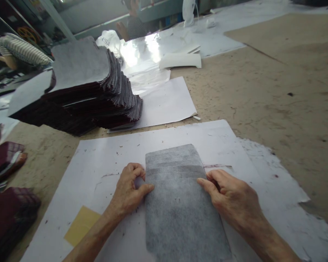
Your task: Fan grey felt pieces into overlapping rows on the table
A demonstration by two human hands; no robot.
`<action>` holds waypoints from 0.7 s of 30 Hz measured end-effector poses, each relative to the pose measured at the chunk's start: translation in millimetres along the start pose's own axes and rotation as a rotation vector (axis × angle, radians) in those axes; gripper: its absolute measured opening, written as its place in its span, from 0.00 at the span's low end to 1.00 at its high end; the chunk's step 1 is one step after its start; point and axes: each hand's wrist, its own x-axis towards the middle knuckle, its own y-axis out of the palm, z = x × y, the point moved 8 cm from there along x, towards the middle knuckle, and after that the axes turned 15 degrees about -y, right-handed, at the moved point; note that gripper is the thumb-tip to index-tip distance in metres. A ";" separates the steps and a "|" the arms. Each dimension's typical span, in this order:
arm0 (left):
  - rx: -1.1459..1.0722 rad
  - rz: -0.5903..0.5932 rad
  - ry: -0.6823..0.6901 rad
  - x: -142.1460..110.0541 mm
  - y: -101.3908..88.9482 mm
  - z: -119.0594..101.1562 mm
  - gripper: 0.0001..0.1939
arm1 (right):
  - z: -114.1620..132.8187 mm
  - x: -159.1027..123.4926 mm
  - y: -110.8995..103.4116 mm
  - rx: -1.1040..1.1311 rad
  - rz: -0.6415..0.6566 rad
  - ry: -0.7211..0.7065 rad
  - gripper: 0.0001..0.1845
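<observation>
A grey, felt-like fabric panel (180, 211) lies before me on a large white sheet (98, 156), with a darker band across its upper part. My left hand (132, 187) pinches the panel's left edge, thumb on top and fingers curled at the side. On the opposite edge, my right hand (229, 193) holds the panel the same way, its thumb tip on the surface near the band. Both hands are closed at about the same height. The panel's lower end runs out of view at the bottom.
A tall stack of grey-topped, dark-edged panels (79, 65) stands at the back left. Maroon fabric bundles (8, 225) sit at the left edge. A yellow paper square (82, 225) lies by my left forearm. Further off are a curved white piece (180, 60) and two people.
</observation>
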 end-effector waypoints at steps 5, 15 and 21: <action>-0.024 0.009 -0.036 -1.1 0.5 2.3 0.10 | -2.9 0.8 0.5 0.030 0.028 0.096 0.16; -0.077 0.046 -0.039 2.2 3.4 4.3 0.11 | -7.7 7.8 3.9 0.068 0.125 0.223 0.15; -0.113 0.087 -0.053 3.8 3.8 2.9 0.11 | -9.2 7.2 5.0 0.068 0.159 0.254 0.14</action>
